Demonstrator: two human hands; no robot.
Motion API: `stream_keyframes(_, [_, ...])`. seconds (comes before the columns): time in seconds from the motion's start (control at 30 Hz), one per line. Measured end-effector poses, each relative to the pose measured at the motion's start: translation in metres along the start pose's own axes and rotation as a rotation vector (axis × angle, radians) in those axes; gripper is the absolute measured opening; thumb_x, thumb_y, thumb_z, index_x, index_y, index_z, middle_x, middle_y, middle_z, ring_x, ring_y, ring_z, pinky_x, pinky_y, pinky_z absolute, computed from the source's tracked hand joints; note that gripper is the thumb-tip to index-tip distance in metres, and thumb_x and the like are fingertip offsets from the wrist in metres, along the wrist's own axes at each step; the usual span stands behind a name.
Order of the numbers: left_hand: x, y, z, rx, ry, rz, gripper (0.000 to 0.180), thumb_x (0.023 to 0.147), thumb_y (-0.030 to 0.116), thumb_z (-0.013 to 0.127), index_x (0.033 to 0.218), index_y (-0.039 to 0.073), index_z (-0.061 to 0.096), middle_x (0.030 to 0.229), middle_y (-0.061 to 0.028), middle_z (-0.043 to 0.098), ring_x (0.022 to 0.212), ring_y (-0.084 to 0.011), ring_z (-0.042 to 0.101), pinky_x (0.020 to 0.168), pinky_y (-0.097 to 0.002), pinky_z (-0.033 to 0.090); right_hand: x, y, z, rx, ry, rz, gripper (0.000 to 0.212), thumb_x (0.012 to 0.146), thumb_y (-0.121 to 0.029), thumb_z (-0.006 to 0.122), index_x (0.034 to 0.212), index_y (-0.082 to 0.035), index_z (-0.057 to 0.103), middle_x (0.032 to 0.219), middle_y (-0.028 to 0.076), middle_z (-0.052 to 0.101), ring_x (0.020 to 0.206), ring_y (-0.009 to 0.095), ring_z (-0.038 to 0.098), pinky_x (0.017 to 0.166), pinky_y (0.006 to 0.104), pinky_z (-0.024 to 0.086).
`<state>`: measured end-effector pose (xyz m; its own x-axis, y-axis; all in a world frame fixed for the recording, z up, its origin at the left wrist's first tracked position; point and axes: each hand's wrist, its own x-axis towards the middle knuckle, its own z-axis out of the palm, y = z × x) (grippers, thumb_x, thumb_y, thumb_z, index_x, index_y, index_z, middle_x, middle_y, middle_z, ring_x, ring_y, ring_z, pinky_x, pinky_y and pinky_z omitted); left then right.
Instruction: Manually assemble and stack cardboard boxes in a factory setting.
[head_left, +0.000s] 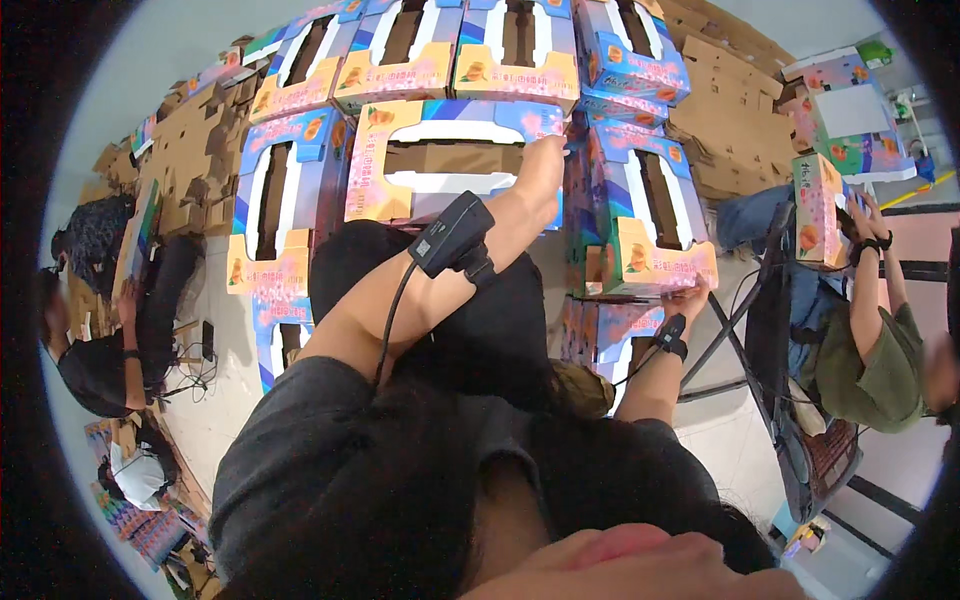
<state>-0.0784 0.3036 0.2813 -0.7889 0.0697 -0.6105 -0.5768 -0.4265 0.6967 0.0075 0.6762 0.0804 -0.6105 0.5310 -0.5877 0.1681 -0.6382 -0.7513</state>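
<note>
A printed cardboard fruit box (672, 262) in blue, pink and yellow stands at the right, with a long opening in its top framed by white edges. My right hand (688, 300) grips its near right lower edge, fingers closed against the cardboard. Stretched across in front of me, my left arm reaches the gap between this box and a similar box (385, 160) turned sideways in the middle. My left hand (548, 158) is at the middle box's right end, close to the right box's far left corner; its fingers are mostly hidden.
More printed boxes (400, 80) stand in a row at the back, and another box (275, 200) is at the left. Flattened brown cardboard (725, 110) lies beyond. A co-worker at the right handles a box (818, 210) beside a black chair (800, 440). Other people work at the left.
</note>
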Motion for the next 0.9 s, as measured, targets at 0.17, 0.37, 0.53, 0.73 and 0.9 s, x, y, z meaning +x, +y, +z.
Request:
stream_keyframes(0.17, [0.001,-0.006,0.006,-0.047,-0.004,0.008,0.051,0.085,0.039,0.046,0.129,0.012,0.038,0.126,-0.0056,0.045,0.121,-0.021,0.036,0.102,-0.045,0.023,0.001,-0.001,-0.006,-0.023,-0.047,-0.054,0.044,0.075,-0.038,0.058,0.109,-0.01,0.058,0.104,0.009,0.06,0.099,0.029,0.056,0.085,0.0452,0.043])
stream_keyframes(0.37, [-0.008,-0.008,0.018,-0.097,-0.027,0.055,0.043,0.087,0.032,0.047,0.123,0.009,0.04,0.12,-0.0098,0.049,0.117,-0.0211,0.041,0.101,-0.0394,0.026,0.034,0.028,0.015,-1.329,-0.072,-0.669,0.079,0.07,-0.05,0.066,0.126,0.002,0.044,0.121,0.022,0.052,0.113,0.038,0.049,0.096,0.0488,0.037])
stream_keyframes(0.53, [-0.001,-0.013,0.009,-0.072,-0.061,0.043,0.042,0.085,0.034,0.05,0.118,0.01,0.042,0.115,-0.008,0.053,0.112,-0.0204,0.044,0.096,-0.0378,0.03,-0.045,0.074,0.097,-1.901,-0.275,-0.592,0.117,0.058,-0.056,0.076,0.144,-0.014,0.01,0.129,0.026,0.043,0.12,0.04,0.042,0.103,0.06,0.021])
stream_keyframes(0.73, [0.003,-0.017,0.006,-0.092,-0.058,0.048,0.04,0.084,0.035,0.052,0.116,0.011,0.045,0.112,-0.0071,0.056,0.108,-0.0197,0.048,0.094,-0.0372,0.031,-0.076,0.072,0.131,-2.055,-0.072,-0.358,0.123,0.054,-0.044,0.082,0.145,-0.02,0.003,0.123,0.026,0.046,0.114,0.038,0.049,0.104,0.0616,0.016])
stream_keyframes(0.9, [0.027,-0.037,0.006,-0.047,-0.139,0.071,0.039,0.085,0.038,0.05,0.113,0.01,0.051,0.111,-0.0057,0.059,0.101,-0.0182,0.05,0.087,-0.0364,0.034,-0.071,0.077,0.121,-1.939,-0.208,-0.502,0.125,0.053,-0.036,0.083,0.145,-0.011,0.002,0.12,0.035,0.045,0.113,0.045,0.045,0.095,0.0506,0.037])
